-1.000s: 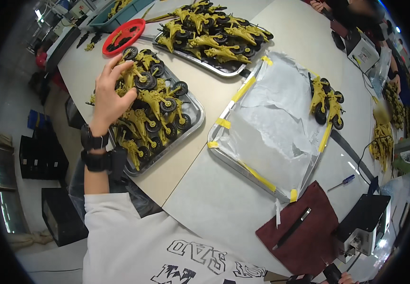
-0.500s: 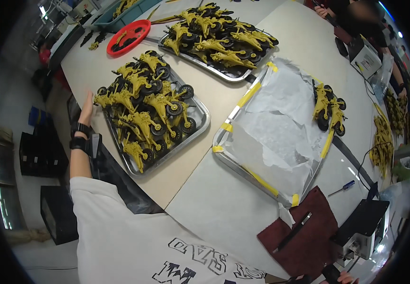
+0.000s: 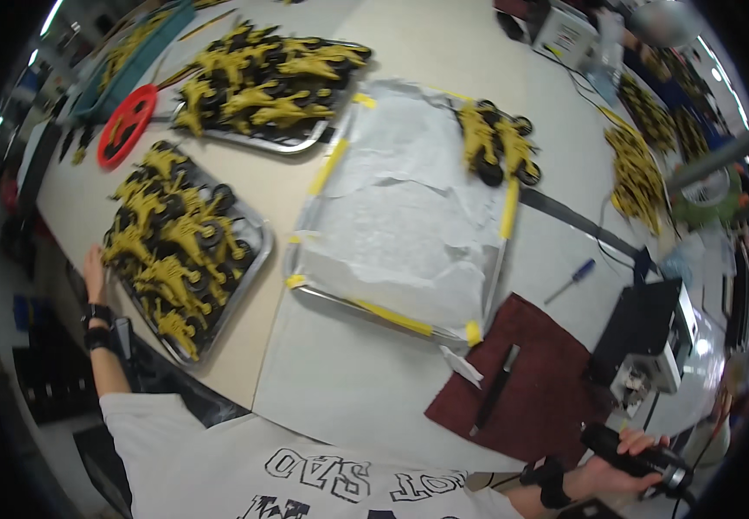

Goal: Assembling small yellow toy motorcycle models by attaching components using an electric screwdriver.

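Observation:
My left hand (image 3: 95, 272) is at the left side of a metal tray (image 3: 262, 251) heaped with yellow-and-black toy motorcycles (image 3: 171, 233). Its fingers stretch along the tray's side, close to the nearest toys; whether they touch one I cannot tell. At the lower right my right hand (image 3: 621, 471) is wrapped round a black electric screwdriver (image 3: 599, 439), a thick cylinder with a silvery ring. Between the hands lies a paper-lined tray (image 3: 400, 225) edged with yellow tape. Toy motorcycles (image 3: 500, 147) stand together at its far right corner.
Another full tray (image 3: 283, 145) is at the back, beside a red round dish (image 3: 128, 125) and a teal bin (image 3: 123, 82). Rightward are a dark red cloth (image 3: 534, 381) bearing a black pen-like tool (image 3: 495, 389), a blue-handled screwdriver (image 3: 573, 279), a black-topped device (image 3: 638, 333) and yellow parts (image 3: 634, 173).
The view has swung right, so the table's things sit further left. My right hand, barely showing before, is now plainly in view with the electric screwdriver. My left hand stays beside the tray.

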`<state>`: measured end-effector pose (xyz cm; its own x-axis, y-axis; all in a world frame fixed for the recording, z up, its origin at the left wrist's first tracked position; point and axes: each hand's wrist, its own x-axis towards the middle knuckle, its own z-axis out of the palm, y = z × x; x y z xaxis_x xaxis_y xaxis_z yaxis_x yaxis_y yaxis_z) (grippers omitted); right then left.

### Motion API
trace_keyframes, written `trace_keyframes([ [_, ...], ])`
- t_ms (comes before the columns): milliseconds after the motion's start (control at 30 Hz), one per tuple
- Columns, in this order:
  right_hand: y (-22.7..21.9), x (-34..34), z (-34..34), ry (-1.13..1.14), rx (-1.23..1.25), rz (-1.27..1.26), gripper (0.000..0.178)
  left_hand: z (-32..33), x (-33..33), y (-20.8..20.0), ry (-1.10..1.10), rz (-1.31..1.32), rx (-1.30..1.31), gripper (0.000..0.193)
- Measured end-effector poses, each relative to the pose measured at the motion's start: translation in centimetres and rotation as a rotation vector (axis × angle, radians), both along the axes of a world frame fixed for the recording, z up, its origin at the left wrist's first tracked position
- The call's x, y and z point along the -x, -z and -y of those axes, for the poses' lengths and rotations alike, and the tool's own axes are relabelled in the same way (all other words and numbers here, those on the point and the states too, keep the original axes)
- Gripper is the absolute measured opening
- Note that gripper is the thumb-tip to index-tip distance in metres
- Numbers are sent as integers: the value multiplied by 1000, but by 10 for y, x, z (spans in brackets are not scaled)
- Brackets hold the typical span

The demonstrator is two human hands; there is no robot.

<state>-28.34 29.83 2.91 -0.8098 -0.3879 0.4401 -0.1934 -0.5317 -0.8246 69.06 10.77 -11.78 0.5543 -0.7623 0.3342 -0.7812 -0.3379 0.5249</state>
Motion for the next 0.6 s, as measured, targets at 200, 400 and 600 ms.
trace_keyframes([
  [200,-19,-11,-14,-173,3,-152,62,54,395,-212,550,375,457,43],
  [400,2,-26,-12,68,-67,-49,70,180,698,-148,1324,443,222,97],
  [600,-17,-14,-74,240,-32,-177,63,243,718,-83,1273,342,-231,89],
])
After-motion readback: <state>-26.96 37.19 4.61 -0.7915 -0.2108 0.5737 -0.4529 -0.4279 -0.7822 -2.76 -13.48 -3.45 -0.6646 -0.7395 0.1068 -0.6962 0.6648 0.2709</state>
